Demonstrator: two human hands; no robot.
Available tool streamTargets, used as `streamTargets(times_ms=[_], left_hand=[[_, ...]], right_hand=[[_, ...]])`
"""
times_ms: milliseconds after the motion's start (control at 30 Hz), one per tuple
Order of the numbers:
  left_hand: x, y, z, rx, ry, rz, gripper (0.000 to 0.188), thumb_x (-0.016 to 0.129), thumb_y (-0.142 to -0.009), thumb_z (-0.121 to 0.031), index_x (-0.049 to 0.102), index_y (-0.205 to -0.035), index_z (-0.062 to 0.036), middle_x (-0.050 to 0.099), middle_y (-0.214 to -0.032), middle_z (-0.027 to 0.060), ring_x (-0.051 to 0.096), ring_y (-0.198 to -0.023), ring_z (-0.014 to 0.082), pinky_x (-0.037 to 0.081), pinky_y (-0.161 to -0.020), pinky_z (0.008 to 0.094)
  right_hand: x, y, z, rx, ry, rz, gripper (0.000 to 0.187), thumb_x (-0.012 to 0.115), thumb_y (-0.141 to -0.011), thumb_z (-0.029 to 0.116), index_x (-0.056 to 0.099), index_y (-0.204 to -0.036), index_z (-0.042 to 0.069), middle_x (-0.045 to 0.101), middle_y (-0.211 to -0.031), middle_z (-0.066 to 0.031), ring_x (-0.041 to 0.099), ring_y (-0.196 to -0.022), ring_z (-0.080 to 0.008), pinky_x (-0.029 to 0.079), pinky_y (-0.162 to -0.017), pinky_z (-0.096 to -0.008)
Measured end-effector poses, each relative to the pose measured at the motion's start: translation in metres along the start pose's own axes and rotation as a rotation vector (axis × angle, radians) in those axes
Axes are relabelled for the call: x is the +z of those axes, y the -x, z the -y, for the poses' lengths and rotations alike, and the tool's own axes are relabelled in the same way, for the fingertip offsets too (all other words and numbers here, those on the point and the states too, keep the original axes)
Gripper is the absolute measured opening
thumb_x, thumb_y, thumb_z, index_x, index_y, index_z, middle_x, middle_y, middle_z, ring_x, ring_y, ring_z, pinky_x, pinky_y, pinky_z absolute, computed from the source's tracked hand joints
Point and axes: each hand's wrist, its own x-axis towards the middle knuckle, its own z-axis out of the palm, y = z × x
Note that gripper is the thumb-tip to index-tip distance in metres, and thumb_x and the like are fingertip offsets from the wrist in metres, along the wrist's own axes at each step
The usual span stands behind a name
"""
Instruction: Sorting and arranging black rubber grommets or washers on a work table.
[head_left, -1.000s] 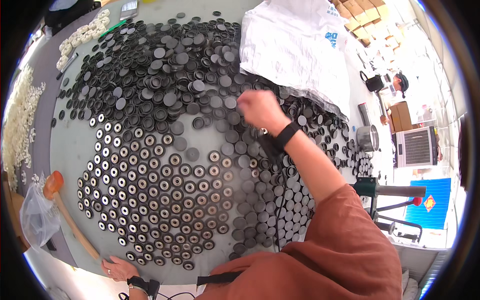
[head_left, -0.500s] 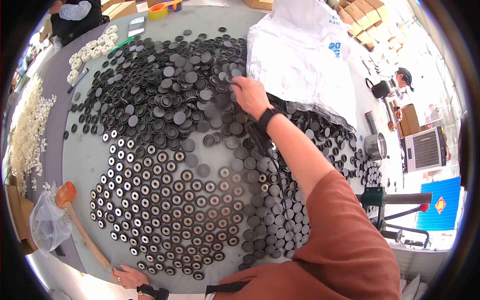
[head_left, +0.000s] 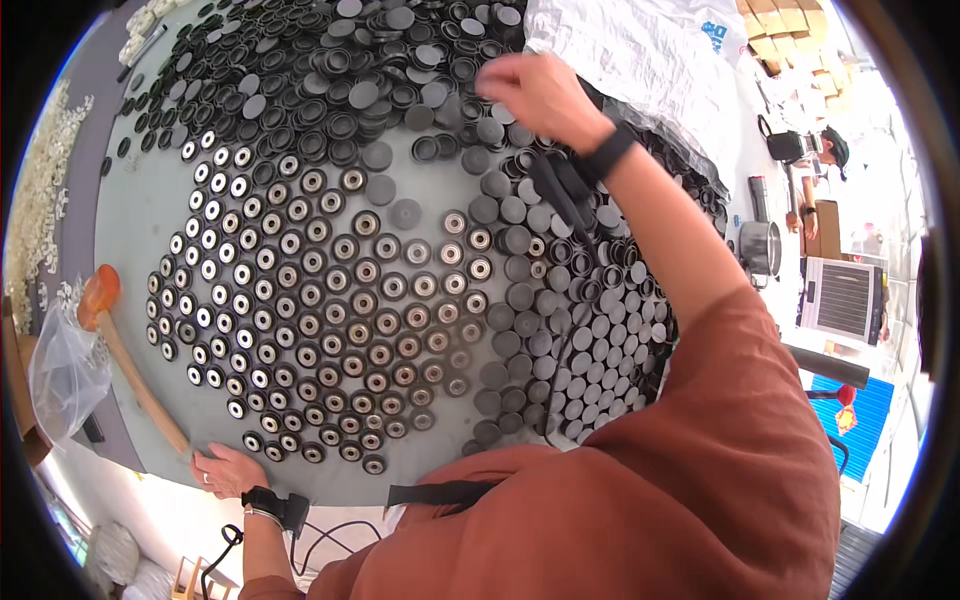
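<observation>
My right hand (head_left: 540, 98) is over the right part of a large heap of loose black round caps (head_left: 330, 85). Its fingers are drawn together, and whatever may be between them is hidden and slightly blurred. Below the heap, many black rings with metal centres (head_left: 290, 280) lie in rows on the grey table (head_left: 150, 430). To their right, flat dark grey discs (head_left: 600, 350) are packed close together, partly under my right arm. My left hand (head_left: 228, 470) lies on the table's near edge with fingers stretched out, beside the handle end of an orange-headed mallet (head_left: 145, 380).
A white sack (head_left: 640, 60) lies at the far right with more caps by its opening. White plastic pieces (head_left: 38, 190) are heaped along the left, above a clear bag (head_left: 65, 370). A metal pot (head_left: 760, 248) stands at the right; another person (head_left: 832, 150) is beyond it.
The view has tipped downward, so the table sits higher in the picture. My right hand has shifted a little right and nearer over the caps. My left hand remains at the table edge.
</observation>
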Motion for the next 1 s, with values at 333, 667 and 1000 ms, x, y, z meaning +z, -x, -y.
streamTargets(times_ms=[333, 667, 1000], left_hand=[[0.011, -0.007, 0.007, 0.010, 0.008, -0.020, 0.047, 0.036, -0.089, -0.042, 0.042, -0.123, -0.0098, 0.034, -0.133, 0.0060, 0.036, -0.116, 0.0301, 0.029, -0.094, 0.0456], [0.008, -0.005, 0.004, 0.000, 0.017, -0.037, 0.046, 0.038, -0.089, -0.041, 0.042, -0.122, -0.0088, 0.035, -0.132, 0.0038, 0.037, -0.114, 0.0298, 0.029, -0.092, 0.0453], [0.006, -0.003, 0.004, -0.005, 0.034, -0.033, 0.046, 0.038, -0.089, -0.041, 0.042, -0.122, -0.0093, 0.034, -0.131, 0.0034, 0.036, -0.115, 0.0293, 0.029, -0.093, 0.0445]], right_hand=[[0.037, 0.071, 0.049, 0.517, -0.435, 0.590, 0.027, 0.063, -0.077, 0.008, 0.060, -0.099, -0.007, 0.064, -0.075, -0.0107, 0.063, -0.060, -0.0128, 0.054, -0.056, -0.0244], [0.030, 0.067, 0.048, 0.296, -0.414, 0.665, 0.018, 0.059, -0.079, 0.011, 0.061, -0.087, -0.005, 0.061, -0.065, -0.0058, 0.059, -0.056, -0.0101, 0.049, -0.050, -0.0228], [0.032, 0.077, 0.037, 0.557, -0.653, 0.359, 0.019, 0.059, -0.082, 0.009, 0.058, -0.093, -0.005, 0.062, -0.076, -0.0061, 0.060, -0.060, -0.0094, 0.049, -0.054, -0.0223]])
